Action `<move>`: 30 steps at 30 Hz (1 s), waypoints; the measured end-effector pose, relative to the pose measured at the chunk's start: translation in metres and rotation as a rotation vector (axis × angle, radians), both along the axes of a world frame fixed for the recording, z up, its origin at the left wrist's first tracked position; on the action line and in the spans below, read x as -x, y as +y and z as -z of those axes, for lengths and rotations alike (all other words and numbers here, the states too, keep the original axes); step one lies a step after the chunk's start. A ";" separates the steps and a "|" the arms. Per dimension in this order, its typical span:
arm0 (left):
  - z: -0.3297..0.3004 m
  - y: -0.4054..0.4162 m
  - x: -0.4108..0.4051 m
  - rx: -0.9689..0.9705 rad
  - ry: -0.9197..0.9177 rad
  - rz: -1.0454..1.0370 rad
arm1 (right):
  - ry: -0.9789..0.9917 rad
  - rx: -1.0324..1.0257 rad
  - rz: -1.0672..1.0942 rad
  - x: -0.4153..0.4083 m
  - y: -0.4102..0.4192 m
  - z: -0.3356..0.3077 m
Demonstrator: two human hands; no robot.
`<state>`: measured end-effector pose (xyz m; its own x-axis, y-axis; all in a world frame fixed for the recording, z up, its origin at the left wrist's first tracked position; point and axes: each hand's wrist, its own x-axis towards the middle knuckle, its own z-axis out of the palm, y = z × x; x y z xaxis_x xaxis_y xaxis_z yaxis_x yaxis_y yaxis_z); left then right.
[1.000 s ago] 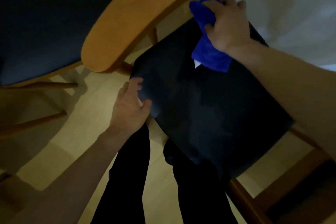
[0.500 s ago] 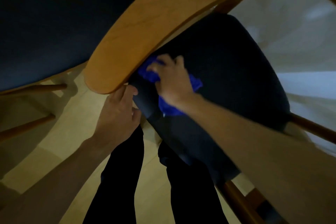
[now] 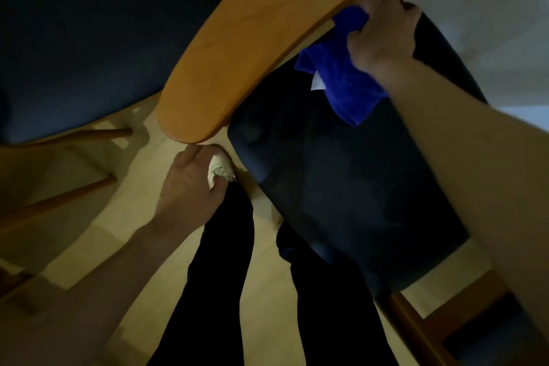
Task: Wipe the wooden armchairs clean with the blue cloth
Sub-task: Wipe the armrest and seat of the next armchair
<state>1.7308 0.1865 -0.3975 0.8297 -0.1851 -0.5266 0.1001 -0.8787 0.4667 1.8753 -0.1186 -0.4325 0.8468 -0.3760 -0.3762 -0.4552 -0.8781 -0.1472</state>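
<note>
The left hand [image 3: 190,187] is hovering near the dark seat cushion's [image 3: 350,193] near-left corner, fingers loosely curled, holding nothing. Farther right, the right hand [image 3: 383,36] is clenching the blue cloth [image 3: 341,80] and pressing it beneath the curved wooden armrest [image 3: 246,50], above the cushion.

right hand [image 3: 383,36] — far right, fingers curled shut on cloth [image 3: 341,74], forearm running back to the near right | left hand [image 3: 190,187] — lower, near centre-left, back up, fingers bent downward, grip unclear, forearm running to the near left | both arms bare
</note>
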 end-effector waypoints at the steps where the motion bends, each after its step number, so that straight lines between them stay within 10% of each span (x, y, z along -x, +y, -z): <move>1: -0.001 -0.002 0.000 -0.008 -0.012 0.004 | -0.006 0.020 0.026 0.002 0.014 0.002; 14: 0.007 0.013 -0.026 -0.210 0.018 0.347 | 0.161 -0.270 -0.790 0.162 0.102 -0.014; 30: 0.007 0.023 0.010 -0.224 0.139 0.102 | 0.139 -0.067 -0.903 0.117 0.148 -0.019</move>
